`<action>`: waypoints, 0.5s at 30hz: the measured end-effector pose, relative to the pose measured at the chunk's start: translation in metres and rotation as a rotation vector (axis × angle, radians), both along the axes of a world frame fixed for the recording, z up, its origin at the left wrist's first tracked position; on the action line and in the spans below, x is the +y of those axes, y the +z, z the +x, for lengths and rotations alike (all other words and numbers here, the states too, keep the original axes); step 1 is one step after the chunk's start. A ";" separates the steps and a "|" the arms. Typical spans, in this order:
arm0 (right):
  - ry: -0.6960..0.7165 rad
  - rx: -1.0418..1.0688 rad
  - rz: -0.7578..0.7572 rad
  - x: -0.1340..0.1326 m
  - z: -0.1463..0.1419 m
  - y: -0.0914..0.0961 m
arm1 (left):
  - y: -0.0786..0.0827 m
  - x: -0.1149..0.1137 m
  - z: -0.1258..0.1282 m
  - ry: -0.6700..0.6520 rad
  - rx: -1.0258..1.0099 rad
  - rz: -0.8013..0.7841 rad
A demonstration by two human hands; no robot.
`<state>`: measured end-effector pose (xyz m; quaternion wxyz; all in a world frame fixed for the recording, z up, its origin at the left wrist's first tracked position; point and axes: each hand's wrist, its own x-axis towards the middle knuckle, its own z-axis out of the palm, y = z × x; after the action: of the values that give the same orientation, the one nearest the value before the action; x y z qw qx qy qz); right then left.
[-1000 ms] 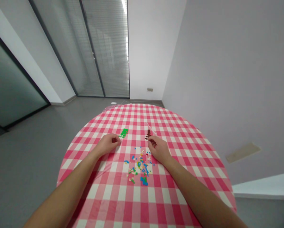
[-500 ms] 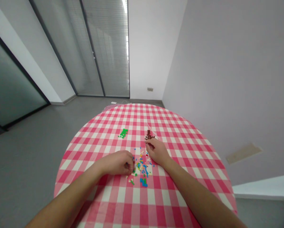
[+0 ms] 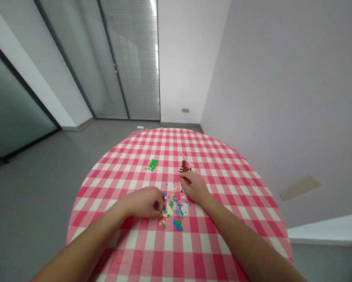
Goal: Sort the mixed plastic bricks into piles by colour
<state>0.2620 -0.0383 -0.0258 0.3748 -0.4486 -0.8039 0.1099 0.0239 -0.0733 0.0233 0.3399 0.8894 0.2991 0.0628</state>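
Observation:
A scatter of tiny mixed-colour bricks (image 3: pixel 175 206) lies in the middle of a round table with a red-and-white checked cloth (image 3: pixel 223 184). My left hand (image 3: pixel 145 202) rests at the scatter's left edge, its fingers curled in a pinch over the pieces; what they hold is too small to make out. My right hand (image 3: pixel 193 186) lies at the scatter's upper right, fingers curled, its fingertips just below a small heap of dark brown bricks (image 3: pixel 184 167). A small heap of green bricks (image 3: pixel 152 164) sits farther back on the left, away from both hands.
A thin clear plastic piece (image 3: pixel 190 165) lies by the brown heap. The table stands near a plain wall on the right. Grey floor surrounds it, with glass partitions and blinds at the back left.
My left hand came back from beside the green heap to the left edge of the mixed scatter and pinches there. My right hand has hardly moved.

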 end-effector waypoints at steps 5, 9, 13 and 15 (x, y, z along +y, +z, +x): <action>0.009 0.001 0.004 0.000 0.000 0.001 | 0.001 -0.003 0.003 -0.005 0.082 0.111; 0.010 0.016 0.021 0.000 0.000 0.002 | 0.006 -0.007 0.006 0.032 0.174 0.241; 0.003 0.015 0.017 -0.001 0.000 0.003 | 0.008 -0.010 0.009 0.035 0.206 0.299; -0.001 0.010 0.009 -0.001 0.000 0.004 | 0.007 -0.011 0.010 0.026 0.194 0.287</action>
<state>0.2618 -0.0393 -0.0221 0.3808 -0.4465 -0.8024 0.1083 0.0343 -0.0841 0.0305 0.1784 0.9267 0.3300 0.0232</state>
